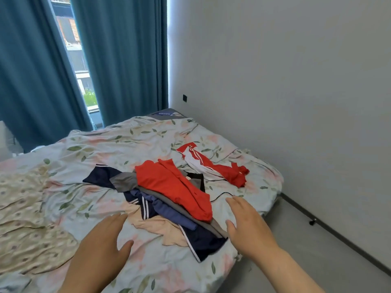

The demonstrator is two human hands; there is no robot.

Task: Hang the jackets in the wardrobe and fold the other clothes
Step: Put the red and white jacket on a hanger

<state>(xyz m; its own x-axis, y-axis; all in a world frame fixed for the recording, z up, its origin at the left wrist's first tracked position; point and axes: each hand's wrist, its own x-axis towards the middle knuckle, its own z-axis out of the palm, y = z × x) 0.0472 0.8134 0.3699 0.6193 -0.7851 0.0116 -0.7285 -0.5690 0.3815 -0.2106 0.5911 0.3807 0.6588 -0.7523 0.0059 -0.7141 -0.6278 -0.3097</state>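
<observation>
A heap of clothes lies on the bed: a red garment [175, 189] on top, grey [123, 181] and blue [171, 212] pieces under it, and a navy piece with white stripes [203, 242] at the bottom. A red and white striped jacket [213, 166] lies apart, farther back right. My left hand [105, 242] hovers open to the left of the heap, holding nothing. My right hand [247, 225] hovers open at the heap's right edge, fingers straight.
The bed has a floral sheet [118, 144] and a beige patterned blanket [27, 208] at left. A thin black cable [222, 194] runs beside the heap. Blue curtains [127, 60] hang behind, a grey wall [285, 81] at right, bare floor [306, 250] beside the bed.
</observation>
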